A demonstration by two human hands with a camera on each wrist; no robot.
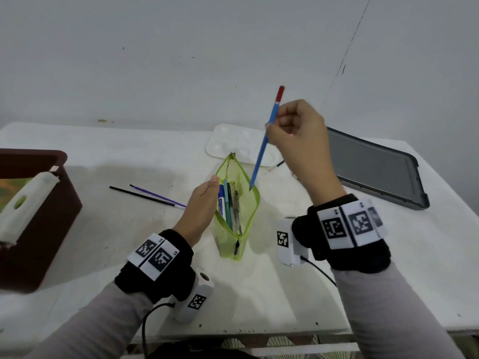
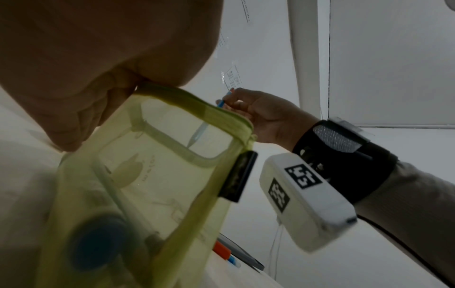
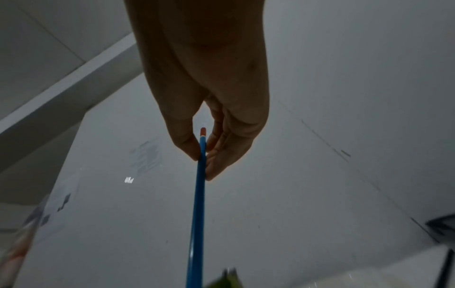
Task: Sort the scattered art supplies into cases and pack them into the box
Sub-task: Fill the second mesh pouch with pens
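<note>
Blue pencil (image 1: pixel 264 149) pinched by right hand (image 1: pixel 298 141), tip inside green pouch (image 1: pixel 234 224); left hand (image 1: pixel 199 206) grips rim

A blue pencil (image 1: pixel 263 149) with a red tip, a translucent lime-green mesh case (image 1: pixel 239 203), a maroon box (image 1: pixel 39 216), a white desk (image 1: pixel 129 156).

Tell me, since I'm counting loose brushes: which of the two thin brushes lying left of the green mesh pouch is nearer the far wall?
The purple-handled brush; the black-handled brush lies alongside, nearer the person.
</note>
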